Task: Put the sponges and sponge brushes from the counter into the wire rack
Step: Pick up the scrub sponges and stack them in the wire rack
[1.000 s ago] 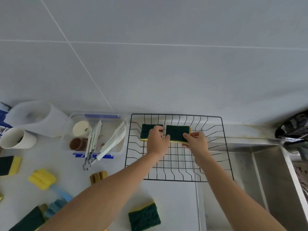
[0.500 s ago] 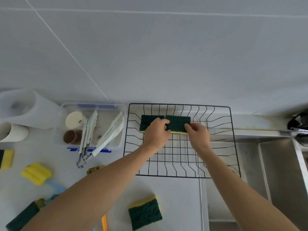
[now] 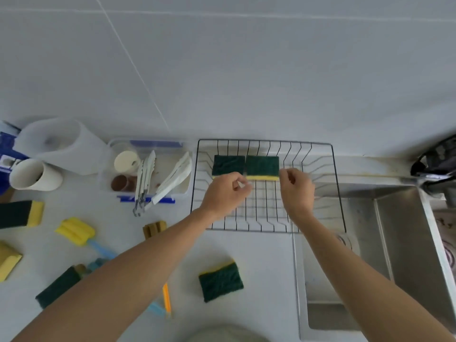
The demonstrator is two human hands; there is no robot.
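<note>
Two green-and-yellow sponges lie side by side at the back of the black wire rack (image 3: 336,183): the left sponge (image 3: 228,164) and the right sponge (image 3: 262,166). My left hand (image 3: 225,195) and my right hand (image 3: 296,191) hover just in front of them, fingers loosely curled, holding nothing. On the counter lie another green sponge (image 3: 220,281), a yellow sponge brush (image 3: 75,232) with a blue handle, a dark brush (image 3: 58,287) partly hidden by my left arm, a green-yellow sponge (image 3: 21,213) and a yellow sponge (image 3: 7,261) at the left edge.
A clear plastic bin (image 3: 148,169) with tongs and cups stands left of the rack. A white jug (image 3: 61,144) and a cup (image 3: 34,175) sit further left. The steel sink (image 3: 394,243) lies to the right, under the rack's right part. An orange stick (image 3: 167,297) lies near my left arm.
Both hands have let go of the two sponges and drawn back toward me. The sponges stay at the rack's back.
</note>
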